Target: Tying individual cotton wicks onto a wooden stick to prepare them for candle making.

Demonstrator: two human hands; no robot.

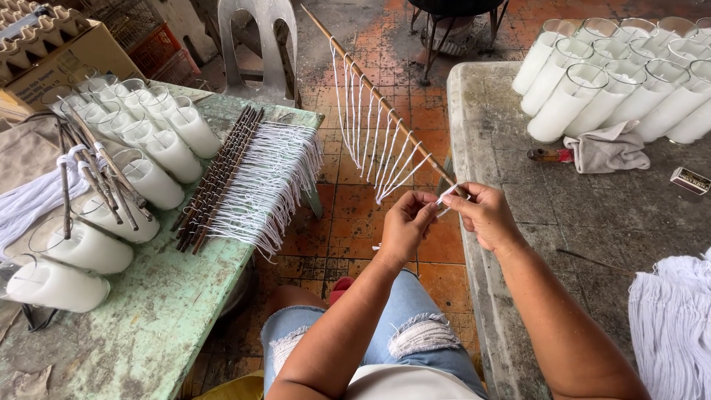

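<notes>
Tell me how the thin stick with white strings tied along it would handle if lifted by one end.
The stick looks stiff and probably light, being long and slender. Its strings hang limp, so they would likely swing and tangle. Both hands, left hand and right hand, work at its near end.

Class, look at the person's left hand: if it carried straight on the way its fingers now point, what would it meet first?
The left hand points up and right, toward the thin stick. It would probably first meet the white string pinched at the stick's near end, then the right hand; depth is hard to judge.
</notes>
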